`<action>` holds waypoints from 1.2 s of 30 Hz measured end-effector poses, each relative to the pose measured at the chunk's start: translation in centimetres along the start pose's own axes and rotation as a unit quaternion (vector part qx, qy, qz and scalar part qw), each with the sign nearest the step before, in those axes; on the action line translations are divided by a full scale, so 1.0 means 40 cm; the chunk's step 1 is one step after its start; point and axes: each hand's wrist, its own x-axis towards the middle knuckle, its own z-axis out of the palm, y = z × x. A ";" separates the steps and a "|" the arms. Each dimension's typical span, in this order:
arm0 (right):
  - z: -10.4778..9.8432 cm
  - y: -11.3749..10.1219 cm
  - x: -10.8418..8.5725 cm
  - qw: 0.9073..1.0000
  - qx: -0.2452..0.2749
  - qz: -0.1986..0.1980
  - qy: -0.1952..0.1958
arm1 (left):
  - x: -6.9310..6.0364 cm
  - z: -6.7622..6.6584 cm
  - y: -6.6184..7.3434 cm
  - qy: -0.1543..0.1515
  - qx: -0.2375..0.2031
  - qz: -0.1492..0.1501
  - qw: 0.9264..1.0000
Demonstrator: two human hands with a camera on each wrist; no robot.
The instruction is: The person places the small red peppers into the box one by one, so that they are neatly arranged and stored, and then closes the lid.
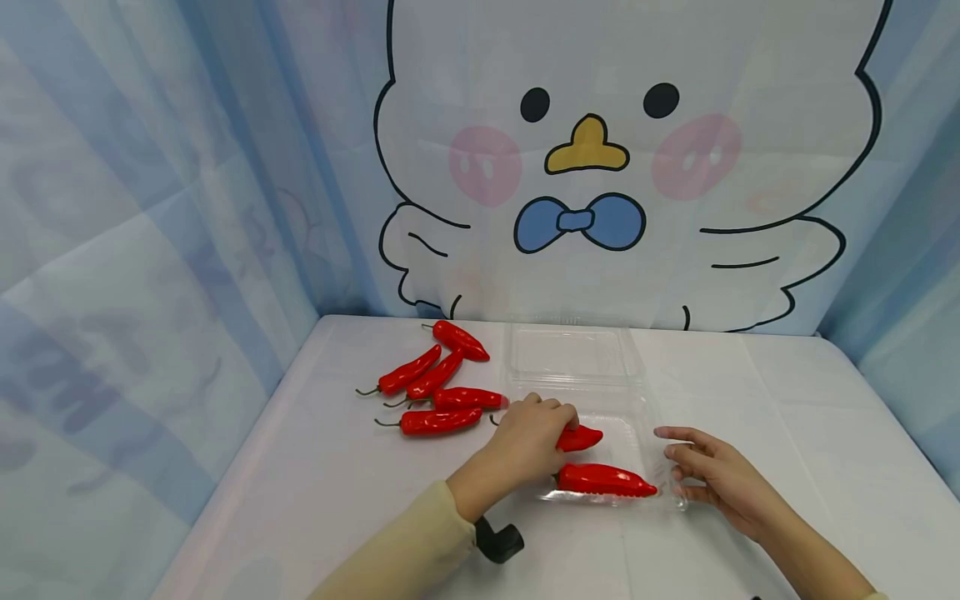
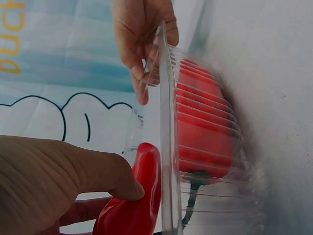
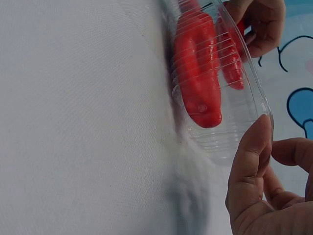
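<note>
In the head view my left hand (image 1: 531, 437) pinches a red chili pepper (image 1: 581, 438) over a clear plastic clamshell box (image 1: 626, 425). The left wrist view shows the thumb pressed on that pepper (image 2: 145, 171), just above the box rim. Another red chili pepper (image 1: 606, 480) lies in the near side of the box, its dark green stem (image 2: 193, 196) seen through the ribbed wall. At the box's right end, my right hand (image 1: 716, 479) holds the rim (image 3: 264, 105) with its fingers. Its forefinger is loosely extended.
Several red chili peppers (image 1: 438, 422) lie in a loose group left of the box on the white table (image 1: 300, 500). The box's open lid (image 1: 573, 354) lies toward the back. A black curved object (image 1: 500, 542) shows beside the left sleeve (image 1: 412, 542). A cartoon-printed curtain (image 1: 600, 283) stands behind.
</note>
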 end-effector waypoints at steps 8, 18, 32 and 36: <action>-0.002 0.003 0.004 1.000 0.004 -0.001 -0.005 | 0.007 0.008 0.008 -0.005 0.003 0.014 1.000; -0.001 -0.002 0.001 1.000 0.007 0.001 -0.005 | 0.016 0.025 0.030 -0.006 0.028 0.030 0.999; 0.000 -0.003 0.002 1.000 0.002 0.001 -0.010 | 0.033 0.040 0.045 -0.013 0.030 0.038 0.999; 0.001 -0.005 0.000 1.000 0.002 0.005 -0.006 | 0.040 0.042 0.050 -0.023 0.023 0.043 0.999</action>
